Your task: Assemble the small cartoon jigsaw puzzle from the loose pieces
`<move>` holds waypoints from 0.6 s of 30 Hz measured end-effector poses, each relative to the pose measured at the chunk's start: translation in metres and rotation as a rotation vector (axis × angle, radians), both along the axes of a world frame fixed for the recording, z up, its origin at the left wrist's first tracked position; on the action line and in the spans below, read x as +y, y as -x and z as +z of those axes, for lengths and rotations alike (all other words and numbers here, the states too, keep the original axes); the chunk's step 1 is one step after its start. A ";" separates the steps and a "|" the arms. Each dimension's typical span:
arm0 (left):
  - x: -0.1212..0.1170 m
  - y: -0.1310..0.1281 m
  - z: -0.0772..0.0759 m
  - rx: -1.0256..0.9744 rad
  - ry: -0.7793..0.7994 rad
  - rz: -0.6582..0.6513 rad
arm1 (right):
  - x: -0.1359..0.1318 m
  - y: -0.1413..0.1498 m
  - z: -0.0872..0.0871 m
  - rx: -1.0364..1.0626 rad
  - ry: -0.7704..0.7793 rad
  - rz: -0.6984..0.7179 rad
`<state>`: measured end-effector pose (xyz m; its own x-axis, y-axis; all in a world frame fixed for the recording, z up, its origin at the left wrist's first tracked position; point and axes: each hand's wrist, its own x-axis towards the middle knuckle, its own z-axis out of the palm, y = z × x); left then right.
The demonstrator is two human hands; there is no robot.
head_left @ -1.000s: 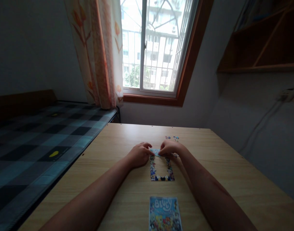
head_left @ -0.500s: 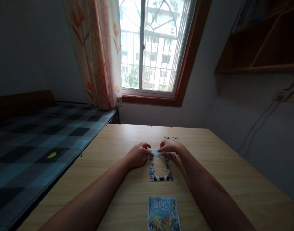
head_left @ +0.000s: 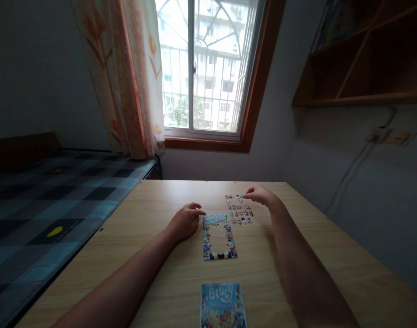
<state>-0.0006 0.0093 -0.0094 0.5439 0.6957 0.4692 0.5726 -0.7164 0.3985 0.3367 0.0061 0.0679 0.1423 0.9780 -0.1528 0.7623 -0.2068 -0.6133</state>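
Off the top strip of the partly built puzzle and away with the right hand, out to the far row of loose pieces! Bringing thumb and forefinger together there; gripping a piece or merely touching one, hard to tell from here. Sliding back a touch with the left hand as well, from over the picture to its upper left corner, with fingers loosely spread and forefinger stretched out. Leaving the puzzle flat on the table between the hands, just beside the left fingertips, nearer the body than the right hand. Uncovering, too, the whole cluster of pieces, from the right fingertips back towards the puzzle's right edge. Probably turning from fitting to picking, then, with the rim seemingly joined all round and the middle bare. Keeping a printed picture sheet nearer the body than either hand, between the forearms.
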 end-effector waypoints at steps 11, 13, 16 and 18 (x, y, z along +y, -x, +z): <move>0.011 0.005 -0.003 -0.051 0.011 0.174 | 0.029 -0.012 -0.045 -0.138 -0.087 -0.082; 0.012 0.005 -0.003 -0.064 0.030 0.209 | 0.033 -0.012 -0.052 -0.145 -0.132 -0.106; 0.014 0.006 -0.002 -0.070 0.049 0.222 | 0.036 -0.015 -0.064 -0.149 -0.199 -0.141; 0.014 0.006 -0.001 -0.065 0.060 0.225 | 0.037 -0.019 -0.072 -0.146 -0.236 -0.157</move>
<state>-0.0071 0.0229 -0.0101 0.3419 0.8234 0.4529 0.6867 -0.5479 0.4778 0.3560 0.0432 -0.0044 0.2977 0.9484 0.1091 0.8160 -0.1935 -0.5448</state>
